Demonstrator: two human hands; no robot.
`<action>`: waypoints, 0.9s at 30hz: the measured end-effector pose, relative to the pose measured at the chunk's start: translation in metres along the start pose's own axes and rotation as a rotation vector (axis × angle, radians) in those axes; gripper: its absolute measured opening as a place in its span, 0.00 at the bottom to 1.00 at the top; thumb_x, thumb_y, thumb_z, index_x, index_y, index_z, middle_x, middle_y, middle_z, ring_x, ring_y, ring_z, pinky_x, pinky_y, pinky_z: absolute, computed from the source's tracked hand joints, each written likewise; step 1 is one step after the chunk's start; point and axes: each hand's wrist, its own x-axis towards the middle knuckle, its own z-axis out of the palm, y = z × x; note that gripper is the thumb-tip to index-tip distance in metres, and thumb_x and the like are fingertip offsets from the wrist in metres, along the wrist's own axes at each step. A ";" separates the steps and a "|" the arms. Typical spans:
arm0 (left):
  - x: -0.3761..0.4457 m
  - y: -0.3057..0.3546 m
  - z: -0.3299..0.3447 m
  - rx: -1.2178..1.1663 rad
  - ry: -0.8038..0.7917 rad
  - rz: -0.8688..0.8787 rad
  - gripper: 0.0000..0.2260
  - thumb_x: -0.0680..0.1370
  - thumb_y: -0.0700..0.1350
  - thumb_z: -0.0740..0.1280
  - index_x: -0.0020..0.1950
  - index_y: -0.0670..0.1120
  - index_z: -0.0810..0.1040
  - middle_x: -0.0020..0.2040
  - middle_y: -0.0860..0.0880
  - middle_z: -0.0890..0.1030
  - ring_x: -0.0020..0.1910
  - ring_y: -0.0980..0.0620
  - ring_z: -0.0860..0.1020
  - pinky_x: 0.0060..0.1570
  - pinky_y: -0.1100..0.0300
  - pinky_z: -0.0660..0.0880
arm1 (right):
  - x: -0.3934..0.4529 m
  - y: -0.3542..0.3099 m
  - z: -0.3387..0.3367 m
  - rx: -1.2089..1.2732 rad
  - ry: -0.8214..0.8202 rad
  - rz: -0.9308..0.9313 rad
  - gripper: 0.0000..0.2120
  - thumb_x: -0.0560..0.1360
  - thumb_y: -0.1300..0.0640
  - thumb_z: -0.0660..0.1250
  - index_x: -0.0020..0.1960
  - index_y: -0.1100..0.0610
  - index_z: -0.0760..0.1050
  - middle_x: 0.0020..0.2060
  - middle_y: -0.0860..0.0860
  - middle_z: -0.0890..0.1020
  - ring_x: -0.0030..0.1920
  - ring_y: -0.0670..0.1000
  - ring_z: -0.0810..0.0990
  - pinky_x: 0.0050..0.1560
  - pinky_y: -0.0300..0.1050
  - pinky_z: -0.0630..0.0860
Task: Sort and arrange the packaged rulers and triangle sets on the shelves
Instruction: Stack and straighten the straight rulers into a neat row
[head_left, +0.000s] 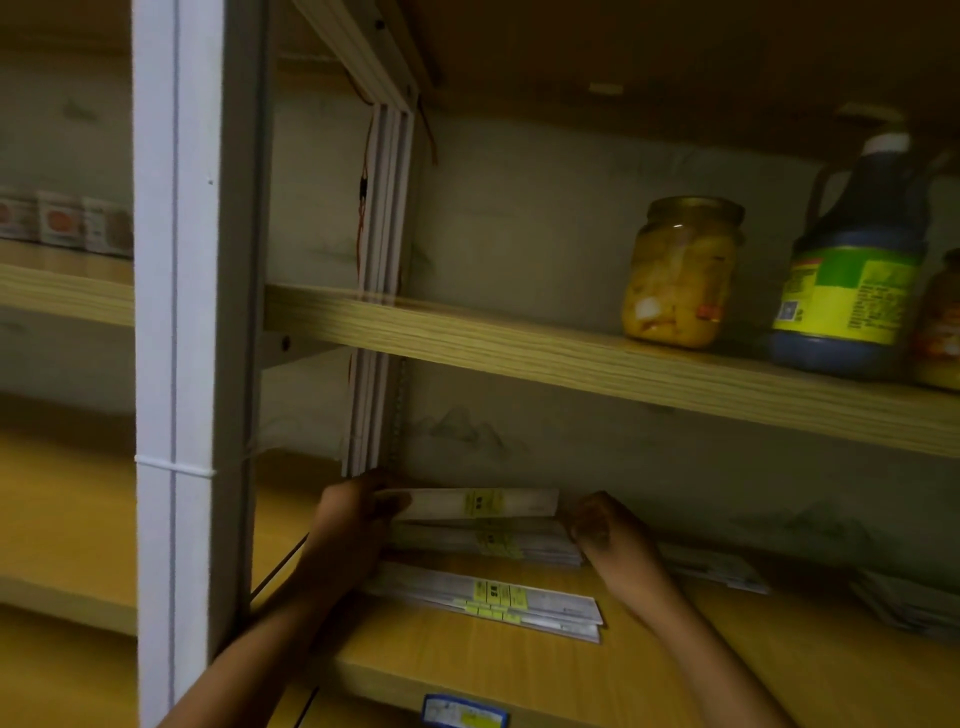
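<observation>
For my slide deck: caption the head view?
Both hands grip a white packaged ruler above stacked ruler packs on a wooden shelf.

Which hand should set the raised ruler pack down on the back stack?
Left. The left hand already grips the raised ruler pack at its end above the back stack; the right hand only touches the far end.

Both bare forearms reach forward and upward, converging toward the back. The left hand (349, 512) has its fingers curled, thumb pinching at the far end. The right hand (602, 525) is loosely fisted, knuckles up, its grip unclear in the dimness.
</observation>
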 end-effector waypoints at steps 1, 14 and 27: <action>0.000 0.000 -0.001 0.001 0.037 0.032 0.11 0.77 0.42 0.67 0.43 0.58 0.73 0.40 0.56 0.77 0.39 0.61 0.76 0.32 0.71 0.72 | 0.002 0.001 -0.001 -0.026 -0.045 0.019 0.07 0.79 0.55 0.63 0.57 0.49 0.74 0.50 0.45 0.78 0.52 0.46 0.78 0.43 0.30 0.67; 0.003 -0.004 0.000 -0.099 0.151 0.088 0.04 0.79 0.42 0.64 0.50 0.51 0.75 0.42 0.54 0.78 0.41 0.60 0.78 0.36 0.69 0.69 | 0.004 0.004 0.004 -0.193 -0.202 -0.048 0.09 0.80 0.49 0.62 0.58 0.46 0.75 0.55 0.46 0.73 0.59 0.47 0.70 0.56 0.41 0.69; 0.003 -0.010 -0.002 -0.088 0.217 0.149 0.04 0.79 0.41 0.64 0.50 0.50 0.74 0.42 0.54 0.78 0.40 0.62 0.78 0.35 0.72 0.70 | -0.011 -0.018 -0.012 0.241 -0.084 0.010 0.02 0.77 0.57 0.69 0.47 0.51 0.77 0.45 0.46 0.82 0.47 0.44 0.81 0.42 0.36 0.77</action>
